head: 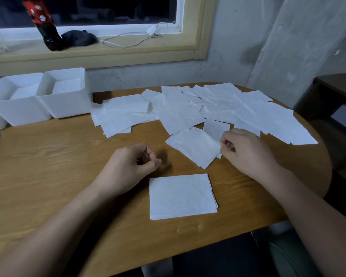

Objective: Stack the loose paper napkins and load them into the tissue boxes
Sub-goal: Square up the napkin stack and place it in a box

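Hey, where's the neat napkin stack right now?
In the head view, the neat napkin stack lies flat on the table near its front edge, between the forearms, just nearer than the left hand and the right hand, which pinches a loose napkin.

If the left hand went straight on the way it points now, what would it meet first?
Probably the small napkin pile that the right hand pinches; only bare table lies between it and the left hand, though depth is unclear.
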`<state>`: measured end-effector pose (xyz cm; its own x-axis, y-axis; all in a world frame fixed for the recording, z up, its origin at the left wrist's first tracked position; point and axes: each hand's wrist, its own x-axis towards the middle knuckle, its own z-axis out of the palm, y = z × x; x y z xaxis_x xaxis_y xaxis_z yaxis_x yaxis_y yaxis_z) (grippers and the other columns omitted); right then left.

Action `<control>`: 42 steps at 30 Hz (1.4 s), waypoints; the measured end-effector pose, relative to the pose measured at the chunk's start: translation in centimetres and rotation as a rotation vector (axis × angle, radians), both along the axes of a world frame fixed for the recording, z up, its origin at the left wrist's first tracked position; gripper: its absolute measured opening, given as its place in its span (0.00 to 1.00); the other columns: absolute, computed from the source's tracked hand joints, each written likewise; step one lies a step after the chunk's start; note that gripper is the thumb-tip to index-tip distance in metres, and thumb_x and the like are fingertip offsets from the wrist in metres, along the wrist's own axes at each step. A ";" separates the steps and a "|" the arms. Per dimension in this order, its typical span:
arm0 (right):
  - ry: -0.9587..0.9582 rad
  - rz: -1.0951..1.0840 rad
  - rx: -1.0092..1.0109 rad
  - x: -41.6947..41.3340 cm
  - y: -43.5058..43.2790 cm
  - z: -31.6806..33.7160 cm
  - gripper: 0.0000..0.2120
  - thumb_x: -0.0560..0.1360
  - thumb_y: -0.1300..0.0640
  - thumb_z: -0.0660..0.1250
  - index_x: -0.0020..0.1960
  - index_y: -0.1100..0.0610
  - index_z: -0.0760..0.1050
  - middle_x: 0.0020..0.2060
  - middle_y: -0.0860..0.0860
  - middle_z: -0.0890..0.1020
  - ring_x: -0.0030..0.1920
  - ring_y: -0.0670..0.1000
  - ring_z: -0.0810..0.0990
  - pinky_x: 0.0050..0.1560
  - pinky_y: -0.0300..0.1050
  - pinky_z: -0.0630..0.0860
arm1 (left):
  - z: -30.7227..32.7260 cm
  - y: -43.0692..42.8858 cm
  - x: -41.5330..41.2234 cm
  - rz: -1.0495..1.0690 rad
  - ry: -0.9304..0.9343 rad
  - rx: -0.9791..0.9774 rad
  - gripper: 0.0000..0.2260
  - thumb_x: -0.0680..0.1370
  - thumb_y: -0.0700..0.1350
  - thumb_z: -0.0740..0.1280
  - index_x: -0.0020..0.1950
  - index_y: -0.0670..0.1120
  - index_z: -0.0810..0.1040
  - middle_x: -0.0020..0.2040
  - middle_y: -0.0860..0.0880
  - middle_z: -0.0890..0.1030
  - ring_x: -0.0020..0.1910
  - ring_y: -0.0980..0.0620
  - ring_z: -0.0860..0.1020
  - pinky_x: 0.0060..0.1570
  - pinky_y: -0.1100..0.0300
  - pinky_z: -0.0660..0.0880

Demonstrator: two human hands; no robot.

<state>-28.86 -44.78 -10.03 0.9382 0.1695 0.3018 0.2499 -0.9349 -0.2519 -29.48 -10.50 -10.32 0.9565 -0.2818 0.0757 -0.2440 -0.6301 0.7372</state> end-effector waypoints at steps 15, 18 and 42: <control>0.029 0.354 0.432 -6.2 5.6 7.6 0.07 0.79 0.63 0.73 0.45 0.52 0.81 0.41 0.45 0.81 0.45 0.53 0.80 0.45 0.45 0.76 | 0.9 -0.3 -0.7 -0.041 0.212 -0.354 0.25 0.80 0.55 0.75 0.75 0.60 0.73 0.66 0.58 0.83 0.67 0.58 0.81 0.69 0.54 0.75; 0.112 0.335 0.562 -6.5 5.5 7.8 0.06 0.80 0.61 0.72 0.46 0.52 0.82 0.42 0.48 0.83 0.46 0.54 0.81 0.47 0.49 0.79 | 1.4 -0.7 -1.1 -0.087 0.359 -0.535 0.22 0.82 0.48 0.74 0.75 0.56 0.73 0.59 0.52 0.87 0.60 0.55 0.84 0.62 0.55 0.75; 0.619 -0.116 0.639 -9.6 5.8 2.0 0.13 0.78 0.55 0.77 0.58 0.50 0.77 0.35 0.50 0.88 0.34 0.46 0.86 0.38 0.46 0.79 | 2.0 0.7 -0.6 -0.185 0.478 -0.030 0.10 0.74 0.52 0.82 0.50 0.53 0.84 0.44 0.41 0.87 0.34 0.52 0.77 0.45 0.54 0.72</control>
